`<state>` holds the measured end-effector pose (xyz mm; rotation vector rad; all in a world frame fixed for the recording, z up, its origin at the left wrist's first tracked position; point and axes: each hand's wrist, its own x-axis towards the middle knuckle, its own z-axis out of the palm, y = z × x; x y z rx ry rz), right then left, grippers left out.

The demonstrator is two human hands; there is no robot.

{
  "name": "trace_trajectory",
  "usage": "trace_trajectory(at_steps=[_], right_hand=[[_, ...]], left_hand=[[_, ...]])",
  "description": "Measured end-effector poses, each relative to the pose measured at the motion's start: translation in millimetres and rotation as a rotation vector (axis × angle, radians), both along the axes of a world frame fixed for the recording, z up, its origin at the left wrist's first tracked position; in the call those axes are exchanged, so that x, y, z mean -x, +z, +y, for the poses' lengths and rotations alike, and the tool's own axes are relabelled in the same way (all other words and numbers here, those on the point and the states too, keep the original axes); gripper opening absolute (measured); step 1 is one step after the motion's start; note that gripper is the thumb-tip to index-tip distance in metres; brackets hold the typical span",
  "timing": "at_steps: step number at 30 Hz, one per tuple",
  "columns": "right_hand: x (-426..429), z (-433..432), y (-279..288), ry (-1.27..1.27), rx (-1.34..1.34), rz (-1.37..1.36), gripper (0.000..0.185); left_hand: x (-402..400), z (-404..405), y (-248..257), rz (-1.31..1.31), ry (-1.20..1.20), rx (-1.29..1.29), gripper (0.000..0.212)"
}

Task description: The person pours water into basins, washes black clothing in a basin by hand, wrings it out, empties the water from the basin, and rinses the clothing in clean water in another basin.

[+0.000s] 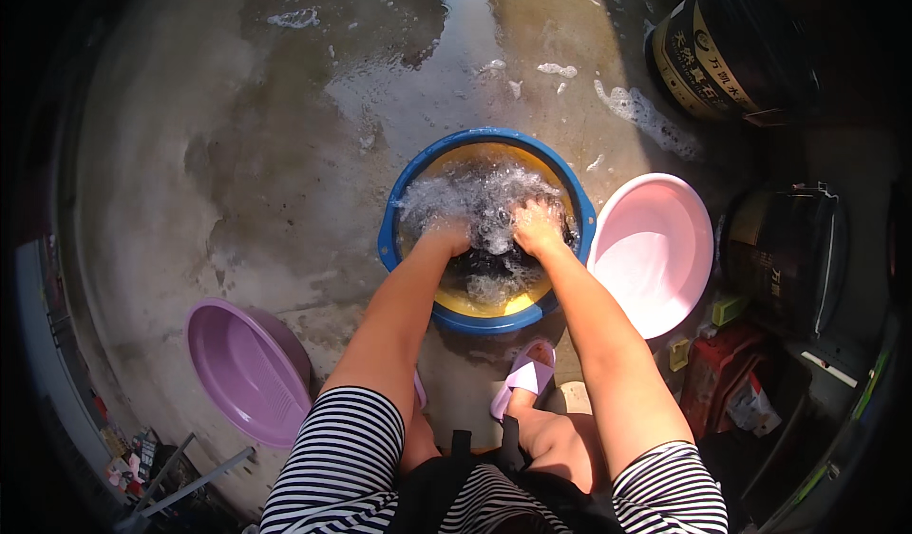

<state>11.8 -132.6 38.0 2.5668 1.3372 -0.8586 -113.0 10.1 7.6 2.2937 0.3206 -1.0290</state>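
Directly before me a round plastic basin (491, 324), blue at the rim and yellow inside, stands on the wet floor. Its water (484, 178) is churned up and splashing. Beneath the surface lies a dark mass (479, 263), which looks like cloth. My left hand (450, 235) is sunk in the water at the basin's middle left, its fingers hidden by the splash. To the right, my right hand (536, 224) is partly under, with knuckles showing through the foam. Whether either hand grips the dark cloth is hidden.
A pink basin (652, 249) leans close by the blue rim on the right. At the left a purple basin (242, 374) rests tilted. Dark buckets (712, 64) bearing writing and a red case (719, 377) line the right side. Suds (645, 117) and puddles cover the concrete floor (157, 178).
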Motion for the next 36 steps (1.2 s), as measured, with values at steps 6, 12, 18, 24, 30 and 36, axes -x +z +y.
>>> trace_trajectory(at_steps=[6, 12, 18, 24, 30, 36], right_hand=[[-11.3, -44.8, 59.6, -0.293, -0.387, 0.208, 0.054], [-16.1, -54.2, 109.8, -0.609, -0.490, 0.336, 0.049], [2.2, -40.3, 240.8, -0.744, -0.618, 0.494, 0.036], [27.7, -9.9, 368.1, -0.361, -0.888, 0.378, 0.039], [68.3, 9.4, 473.1, 0.039, -1.137, 0.228, 0.028], [29.3, -43.8, 473.4, -0.051, -1.415, 0.876, 0.062]], left_hand=[[41.0, -5.5, 65.3, -0.345, 0.437, -0.178, 0.052], [69.4, 22.2, 93.4, -0.486, 1.137, 0.028, 0.037], [72.0, 39.2, 218.9, -0.427, 1.392, 0.456, 0.042], [58.6, 9.4, 395.4, -0.653, 0.877, 0.579, 0.070], [49.7, -27.3, 479.9, -0.990, 0.515, 0.824, 0.070], [54.0, -40.7, 528.2, -0.885, 0.836, 0.740, 0.036]])
